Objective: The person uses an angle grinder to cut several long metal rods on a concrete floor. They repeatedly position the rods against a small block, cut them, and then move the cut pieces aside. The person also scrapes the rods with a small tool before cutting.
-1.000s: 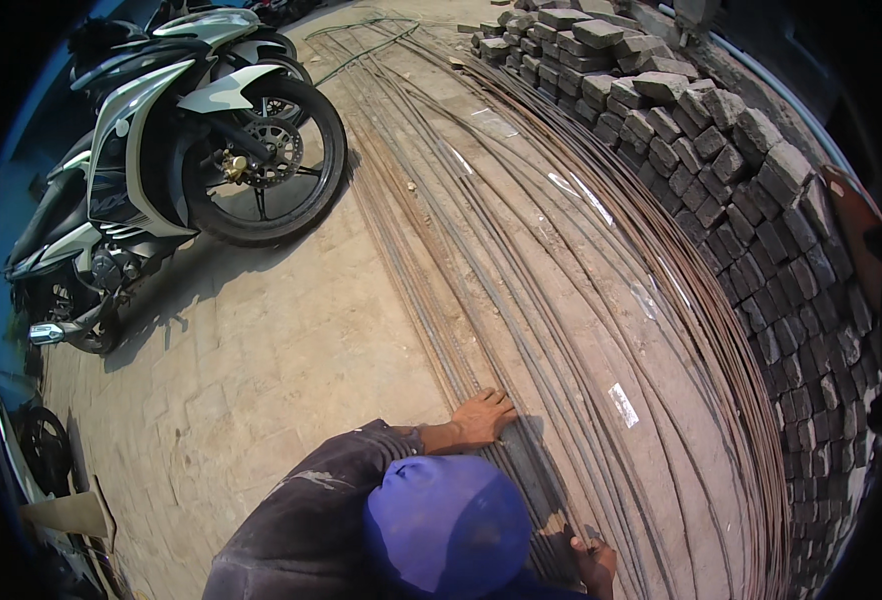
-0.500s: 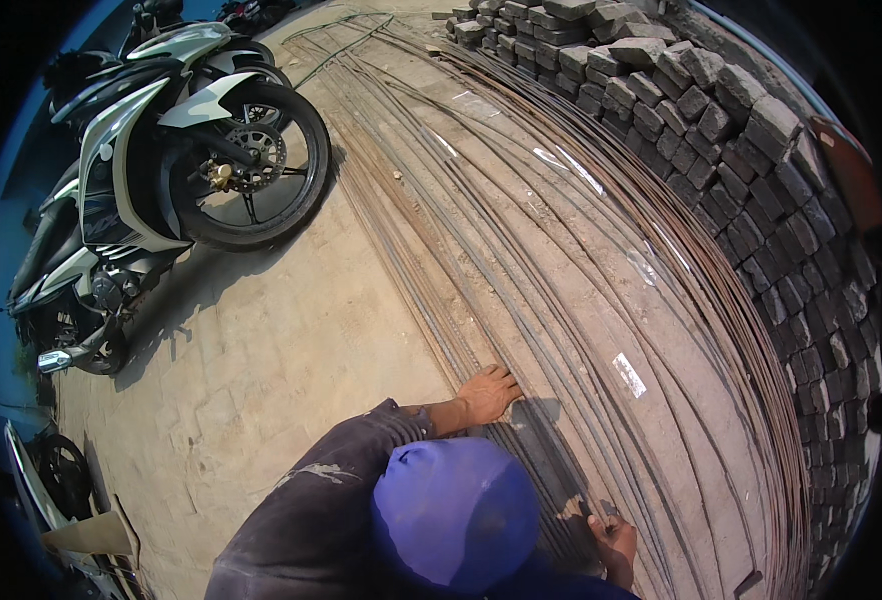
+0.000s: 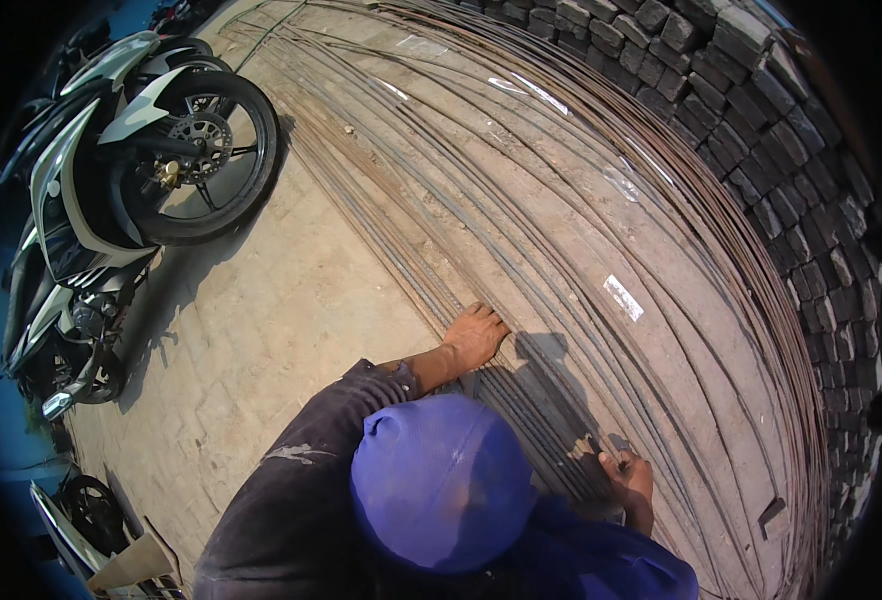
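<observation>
My left hand lies palm down on rusty steel rods, fingers lightly bent across them and not wrapped round any. Beside it, a row of shorter dark rods runs toward my right hand, partly in shadow. My right hand is at the other side of that row, thumb and fingers brought together. What it pinches is too small to make out. A rounded shape in blue cloth, seemingly my knee, hides part of the dark rods.
Long thin steel rods curve along the right over dusty paving. Stacked dark bricks stand beyond them. Parked motorcycles are at the left; another vehicle is partly visible at the lower left. A white label lies among the rods.
The view has shifted, so the motorcycles sit further left and my hands higher in the picture. The fingers of my left hand look closer together. My right hand stays beside the dark rods.
</observation>
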The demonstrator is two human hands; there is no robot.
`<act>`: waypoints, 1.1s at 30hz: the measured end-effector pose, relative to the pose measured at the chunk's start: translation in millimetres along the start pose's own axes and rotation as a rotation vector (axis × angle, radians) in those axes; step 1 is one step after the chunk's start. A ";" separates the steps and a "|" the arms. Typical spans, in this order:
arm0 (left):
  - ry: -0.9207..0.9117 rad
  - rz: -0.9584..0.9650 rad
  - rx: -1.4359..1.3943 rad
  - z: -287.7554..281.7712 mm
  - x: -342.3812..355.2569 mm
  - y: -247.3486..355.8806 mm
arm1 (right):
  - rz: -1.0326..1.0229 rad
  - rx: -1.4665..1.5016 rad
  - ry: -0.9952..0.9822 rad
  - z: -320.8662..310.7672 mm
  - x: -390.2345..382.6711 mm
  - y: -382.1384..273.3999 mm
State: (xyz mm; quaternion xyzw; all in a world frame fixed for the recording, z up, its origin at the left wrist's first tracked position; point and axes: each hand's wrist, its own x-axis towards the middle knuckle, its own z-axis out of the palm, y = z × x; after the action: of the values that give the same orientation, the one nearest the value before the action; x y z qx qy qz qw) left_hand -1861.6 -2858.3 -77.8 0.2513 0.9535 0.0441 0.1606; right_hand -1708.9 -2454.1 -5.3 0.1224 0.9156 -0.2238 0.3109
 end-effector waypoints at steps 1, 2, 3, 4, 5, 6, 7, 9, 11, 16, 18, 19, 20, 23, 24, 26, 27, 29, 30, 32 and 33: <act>0.022 0.004 -0.005 1.1 -2.0 0.3 | -0.016 0.019 0.020 0.1 -1.0 -1.2; 0.049 0.003 -0.046 2.5 -5.3 0.9 | -0.003 -0.002 0.010 -0.1 -0.9 -2.7; 0.074 0.000 -0.081 4.2 -9.0 1.8 | 0.014 -0.017 -0.002 0.5 -0.6 -4.9; 0.048 -0.034 -0.108 6.3 -14.7 4.8 | 0.031 -0.035 -0.018 0.7 -1.6 -6.1; 0.090 -0.035 -0.123 8.0 -18.2 6.5 | 0.044 -0.030 -0.026 1.2 -2.1 -7.5; 0.085 -0.065 -0.123 9.1 -18.1 8.5 | 0.055 -0.025 -0.031 1.4 -1.3 -9.2; 0.054 -0.089 -0.123 10.6 -19.3 11.1 | 0.066 -0.022 -0.036 1.3 -1.2 -10.2; 0.028 -0.089 -0.109 11.5 -14.3 8.6 | 0.053 0.054 -0.013 0.1 -0.5 -10.1; 0.056 -0.075 -0.069 13.4 -11.7 7.3 | 0.056 0.086 -0.024 -0.8 -2.5 -8.0; 0.129 -0.055 -0.098 20.3 -11.2 5.6 | 0.014 0.056 0.010 1.8 2.2 3.5; 0.050 -0.044 -0.108 20.6 -8.0 1.4 | 0.045 -0.004 -0.044 6.5 4.7 6.9; 0.027 0.002 -0.085 20.1 -4.2 -2.1 | 0.045 -0.039 -0.062 8.4 7.6 7.6; -0.029 0.043 -0.069 19.0 1.5 -6.0 | -0.016 0.016 -0.016 10.2 7.0 8.3; 0.146 0.226 -0.043 22.0 8.8 -17.2 | -0.004 0.082 -0.046 7.0 7.3 6.6; 0.186 0.242 -0.060 25.0 12.9 -18.0 | 0.026 0.071 -0.055 3.9 7.4 4.6; 0.247 0.250 -0.079 34.4 18.5 -18.9 | -0.020 0.075 0.021 -2.0 5.6 -0.3; 0.288 0.261 -0.086 39.7 21.2 -19.9 | -0.049 0.044 -0.002 -5.9 5.2 -3.0; 0.235 0.279 -0.110 49.4 25.8 -24.9 | -0.089 -0.012 -0.056 -9.6 5.0 -9.8; 0.205 0.288 -0.121 53.0 27.3 -29.7 | -0.095 -0.006 -0.075 -9.3 4.6 -13.1; 0.261 0.326 -0.158 58.5 29.0 -36.9 | -0.105 0.011 -0.086 -8.9 8.0 -17.9; 0.283 0.351 -0.184 60.0 29.0 -38.9 | -0.107 0.013 -0.086 -8.3 9.2 -19.3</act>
State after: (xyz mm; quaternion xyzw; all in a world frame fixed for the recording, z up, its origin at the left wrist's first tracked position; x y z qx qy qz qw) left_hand -1883.8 -2877.6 -149.1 0.3888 0.9002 0.1927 0.0376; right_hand -1727.3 -2466.1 1.3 0.0657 0.9051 -0.2511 0.3367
